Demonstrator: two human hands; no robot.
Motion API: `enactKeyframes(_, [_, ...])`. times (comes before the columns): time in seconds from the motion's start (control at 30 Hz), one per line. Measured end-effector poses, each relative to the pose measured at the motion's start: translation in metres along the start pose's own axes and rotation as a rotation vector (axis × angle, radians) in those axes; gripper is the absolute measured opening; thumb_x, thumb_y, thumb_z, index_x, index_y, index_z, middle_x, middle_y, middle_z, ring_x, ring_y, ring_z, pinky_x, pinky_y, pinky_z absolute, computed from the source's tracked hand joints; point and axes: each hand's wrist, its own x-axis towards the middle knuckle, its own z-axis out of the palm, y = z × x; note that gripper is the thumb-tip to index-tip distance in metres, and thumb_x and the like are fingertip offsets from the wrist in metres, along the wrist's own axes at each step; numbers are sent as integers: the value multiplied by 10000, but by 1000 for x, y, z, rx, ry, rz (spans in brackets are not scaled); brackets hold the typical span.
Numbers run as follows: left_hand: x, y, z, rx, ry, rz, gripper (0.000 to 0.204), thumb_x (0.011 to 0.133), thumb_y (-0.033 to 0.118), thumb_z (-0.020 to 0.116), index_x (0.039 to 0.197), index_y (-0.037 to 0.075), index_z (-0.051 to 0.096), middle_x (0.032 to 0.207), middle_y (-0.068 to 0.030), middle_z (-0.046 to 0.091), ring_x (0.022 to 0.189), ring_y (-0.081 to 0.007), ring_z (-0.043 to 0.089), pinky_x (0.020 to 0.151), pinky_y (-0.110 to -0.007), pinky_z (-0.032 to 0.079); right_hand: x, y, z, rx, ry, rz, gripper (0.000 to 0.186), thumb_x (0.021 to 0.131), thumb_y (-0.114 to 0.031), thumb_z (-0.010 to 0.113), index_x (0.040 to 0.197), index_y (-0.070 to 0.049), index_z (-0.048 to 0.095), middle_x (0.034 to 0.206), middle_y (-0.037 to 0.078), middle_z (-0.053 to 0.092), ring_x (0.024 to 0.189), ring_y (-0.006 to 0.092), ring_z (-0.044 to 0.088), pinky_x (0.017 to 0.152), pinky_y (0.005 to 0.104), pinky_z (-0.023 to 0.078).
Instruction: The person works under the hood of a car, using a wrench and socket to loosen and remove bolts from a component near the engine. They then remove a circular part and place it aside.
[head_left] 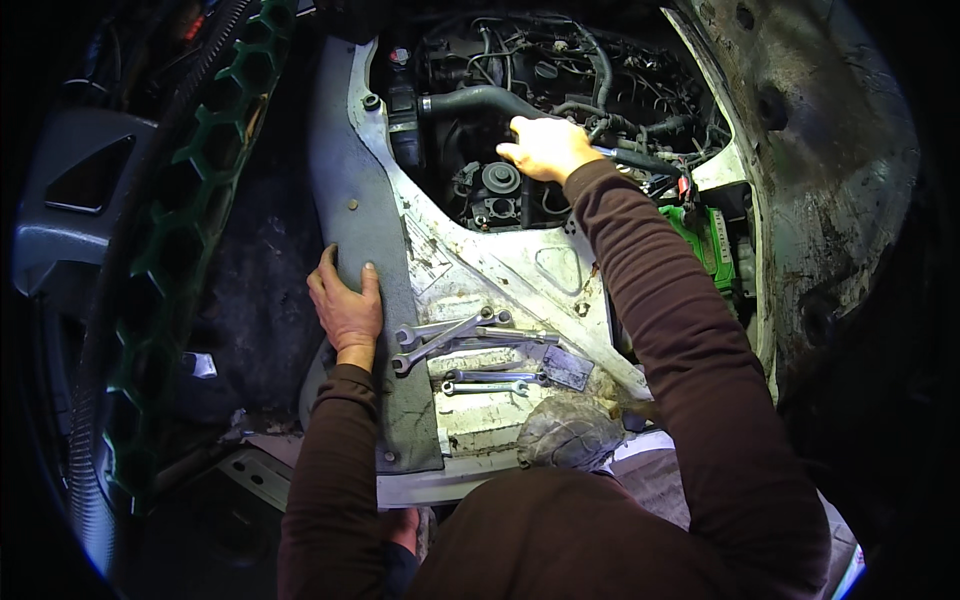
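My left hand (348, 308) lies flat on a grey mat-like panel (375, 220), fingers apart, holding nothing. My right hand (548, 150) reaches over the engine (545, 75), with its fingers curled beside a thick black hose (480, 98). A shiny metal piece shows by the wrist, but what the fingers grip is hidden. Below the right hand sits a round metal part (500, 178) of the engine. Several combination wrenches lie on the worn white metal ledge between my arms, among them a long one (440, 342) lying aslant and a short one (485, 388).
A crumpled grey cloth-like bundle (570, 432) rests on the ledge near my body, with a small dark flat piece (568, 368) beyond it. A green battery (715, 250) stands right of my right forearm. At the left rises a green honeycomb-patterned panel (185, 200).
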Motion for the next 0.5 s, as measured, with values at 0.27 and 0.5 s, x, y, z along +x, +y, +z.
enactKeyframes(0.27, [1, 2, -2, -18, -13, -12, 699, 896, 407, 745, 1500, 160, 494, 1383, -183, 523, 1312, -406, 516, 1126, -500, 429, 1, -21, -9, -168, -32, -40, 373, 930, -372, 606, 1098, -93, 787, 1062, 191, 784, 996, 348, 768, 879, 480, 599])
enactKeyframes(0.5, [1, 3, -2, -21, -14, -14, 692, 891, 383, 740, 1497, 159, 491, 1369, -184, 524, 1302, -404, 519, 1121, -499, 432, 15, -1, 1, -54, -95, 239, 357, 951, -285, 582, 1145, -61, 781, 1146, 198, 775, 1085, 374, 749, 935, 483, 584])
